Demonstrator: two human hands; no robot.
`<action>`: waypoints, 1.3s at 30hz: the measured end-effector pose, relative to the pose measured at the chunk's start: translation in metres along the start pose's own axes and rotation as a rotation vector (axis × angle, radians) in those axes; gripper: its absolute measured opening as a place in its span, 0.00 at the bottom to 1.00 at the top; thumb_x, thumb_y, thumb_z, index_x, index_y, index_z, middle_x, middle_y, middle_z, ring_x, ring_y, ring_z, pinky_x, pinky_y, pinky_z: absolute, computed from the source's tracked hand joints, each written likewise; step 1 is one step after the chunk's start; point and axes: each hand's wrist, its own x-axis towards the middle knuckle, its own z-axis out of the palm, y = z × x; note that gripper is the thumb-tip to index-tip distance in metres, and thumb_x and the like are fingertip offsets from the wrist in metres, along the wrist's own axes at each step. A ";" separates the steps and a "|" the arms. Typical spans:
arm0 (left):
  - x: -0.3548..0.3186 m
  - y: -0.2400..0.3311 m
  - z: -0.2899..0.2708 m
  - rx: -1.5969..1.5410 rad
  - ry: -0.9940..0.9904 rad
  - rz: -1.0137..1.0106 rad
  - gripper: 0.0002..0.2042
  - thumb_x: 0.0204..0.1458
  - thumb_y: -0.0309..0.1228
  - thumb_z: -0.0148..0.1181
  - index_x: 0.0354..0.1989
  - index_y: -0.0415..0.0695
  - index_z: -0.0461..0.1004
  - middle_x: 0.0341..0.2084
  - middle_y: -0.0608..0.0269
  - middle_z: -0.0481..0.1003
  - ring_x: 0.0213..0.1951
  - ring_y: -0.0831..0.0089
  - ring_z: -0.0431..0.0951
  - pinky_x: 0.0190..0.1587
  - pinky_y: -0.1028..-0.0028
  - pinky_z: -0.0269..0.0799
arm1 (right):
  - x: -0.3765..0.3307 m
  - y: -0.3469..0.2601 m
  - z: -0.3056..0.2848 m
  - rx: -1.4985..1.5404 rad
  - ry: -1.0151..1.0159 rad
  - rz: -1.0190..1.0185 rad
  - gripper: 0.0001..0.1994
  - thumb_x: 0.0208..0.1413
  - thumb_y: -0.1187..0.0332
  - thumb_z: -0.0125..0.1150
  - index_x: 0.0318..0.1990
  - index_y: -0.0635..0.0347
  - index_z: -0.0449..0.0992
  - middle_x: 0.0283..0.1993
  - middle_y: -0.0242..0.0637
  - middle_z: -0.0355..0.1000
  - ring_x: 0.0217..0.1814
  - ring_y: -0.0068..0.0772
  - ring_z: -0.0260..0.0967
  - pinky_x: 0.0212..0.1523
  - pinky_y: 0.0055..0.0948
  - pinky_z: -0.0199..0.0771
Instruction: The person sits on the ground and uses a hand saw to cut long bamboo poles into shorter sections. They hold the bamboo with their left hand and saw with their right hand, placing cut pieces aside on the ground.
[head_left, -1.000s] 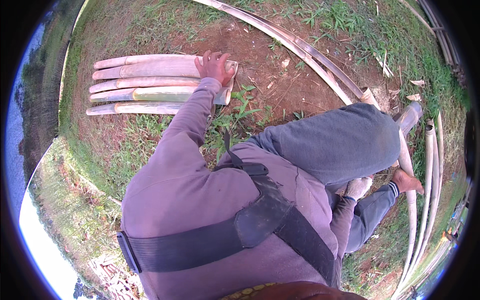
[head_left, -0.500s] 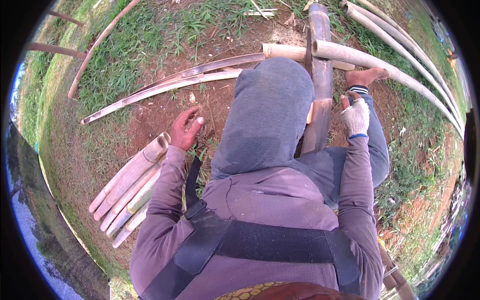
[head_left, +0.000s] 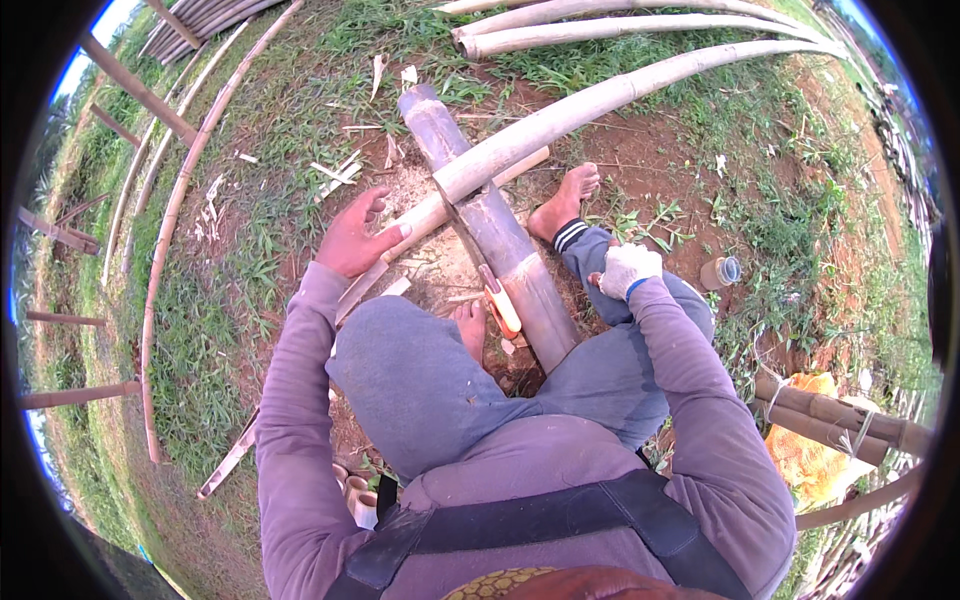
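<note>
With its grip spread, our left hand hangs just beside a pale bamboo piece. Our gloved right hand is by our shin; we cannot tell whether its grip pinches anything. Before us, a long bamboo pole lies across the dark bamboo log.

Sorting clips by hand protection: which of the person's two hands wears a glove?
The right hand, set apart by its whitish, blue-edged glove; the left hand is bare.
</note>
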 end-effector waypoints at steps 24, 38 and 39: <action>0.124 -0.008 0.018 0.147 -0.271 0.086 0.52 0.36 0.44 0.83 0.75 0.49 0.63 0.57 0.43 0.80 0.58 0.44 0.81 0.63 0.56 0.74 | 0.012 0.026 0.022 0.098 0.046 -0.039 0.38 0.59 0.38 0.65 0.65 0.62 0.75 0.56 0.50 0.82 0.60 0.51 0.81 0.58 0.51 0.79; -0.360 -0.284 -0.263 0.986 0.136 -1.096 0.43 0.46 0.38 0.79 0.72 0.67 0.62 0.63 0.61 0.78 0.67 0.54 0.75 0.70 0.32 0.58 | 0.026 0.011 0.022 0.082 0.073 -0.087 0.37 0.60 0.39 0.67 0.65 0.61 0.76 0.53 0.52 0.83 0.58 0.54 0.82 0.58 0.52 0.81; -0.336 -0.288 -0.237 0.976 0.171 -1.073 0.39 0.48 0.39 0.78 0.70 0.65 0.65 0.62 0.60 0.79 0.65 0.52 0.77 0.69 0.36 0.62 | 0.023 0.012 0.022 0.048 0.071 -0.037 0.37 0.60 0.39 0.67 0.65 0.62 0.76 0.53 0.52 0.83 0.58 0.54 0.82 0.58 0.52 0.81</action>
